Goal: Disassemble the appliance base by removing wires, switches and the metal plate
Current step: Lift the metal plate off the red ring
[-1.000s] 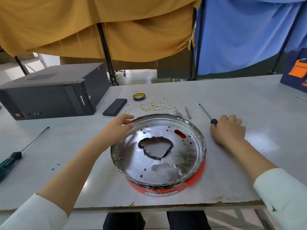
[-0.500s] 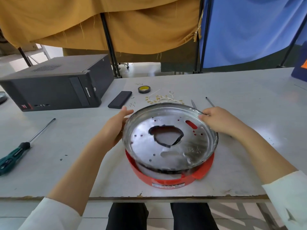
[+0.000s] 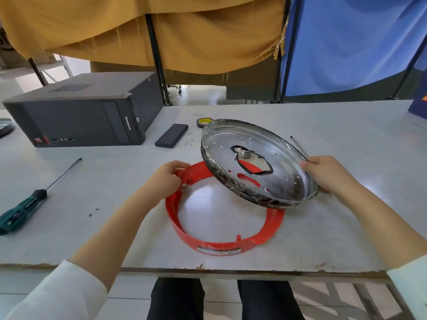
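The worktop (image 3: 323, 125) carries everything, its chipped front edge running just above the person's knees. At its back left corner lies a black computer case (image 3: 78, 112) on its side, the word "lenovo" readable on its front panel. Near the front edge, about the middle, sits the red plastic ring (image 3: 184, 236) of the appliance base, open in the centre so the bare worktop shows through; a white label on its near wall carries print too small to read. The metal plate (image 3: 251, 162) is lifted off the ring and tilted, its right side low near the worktop and its far left rim raised, overlapping the ring's far right part. A ragged hole at its middle shows a small metal part behind it.

The right hand (image 3: 328, 176) grips the plate's right rim, fingers curled over the edge. The left hand (image 3: 167, 179) pinches the ring's far left wall, holding it down. The plate thus lies to the right of the ring and wholly in the right hand's charge, so carrying it clear towards the right edge looks like the next move.

A green-handled screwdriver (image 3: 23, 211) lies towards the left edge, a dark phone-like slab (image 3: 171, 135) and a tape roll (image 3: 203, 122) behind the ring, with a few small screws (image 3: 189, 143) beside the slab.
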